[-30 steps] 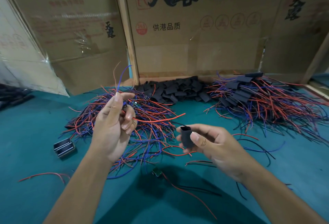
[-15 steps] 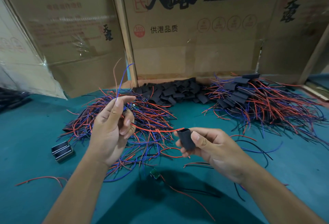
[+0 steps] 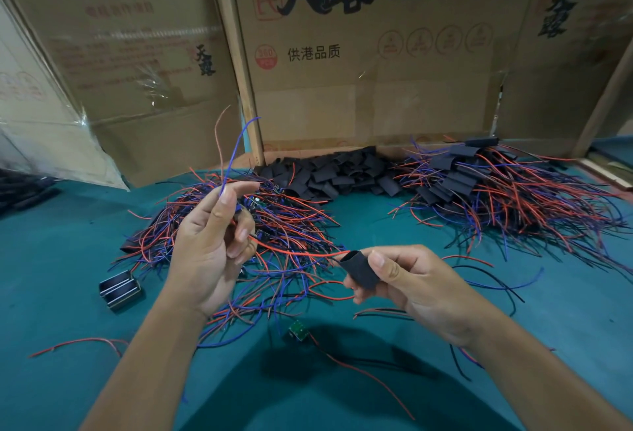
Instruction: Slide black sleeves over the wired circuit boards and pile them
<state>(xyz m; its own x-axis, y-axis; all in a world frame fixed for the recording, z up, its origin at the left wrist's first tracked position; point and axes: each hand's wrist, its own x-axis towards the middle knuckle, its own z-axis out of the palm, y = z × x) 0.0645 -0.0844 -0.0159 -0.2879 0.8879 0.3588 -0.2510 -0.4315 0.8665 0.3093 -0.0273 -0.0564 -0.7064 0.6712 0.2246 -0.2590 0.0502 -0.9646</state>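
Observation:
My left hand (image 3: 209, 245) grips a wired circuit board; the board itself is hidden in the fingers. Its blue and red wires stick up, and one red wire (image 3: 298, 252) runs right from the hand. My right hand (image 3: 407, 287) pinches a black sleeve (image 3: 359, 269) between thumb and fingers, its open mouth facing left. The red wire's tip reaches the sleeve's mouth. Behind my hands lies a heap of unsleeved wired boards (image 3: 281, 225). A pile of empty black sleeves (image 3: 335, 173) sits at the back, and sleeved boards (image 3: 479, 191) are heaped at the right.
Everything lies on a green table (image 3: 68, 259). A loose green circuit board (image 3: 297, 329) with wires lies near the front. A small black metal part (image 3: 120, 288) sits at the left. Cardboard boxes (image 3: 359, 54) wall off the back. Stray wires (image 3: 486, 280) lie beside my right hand.
My hands have come closer together. The red wire from my left hand now meets the mouth of the sleeve, which my right hand has tilted toward it.

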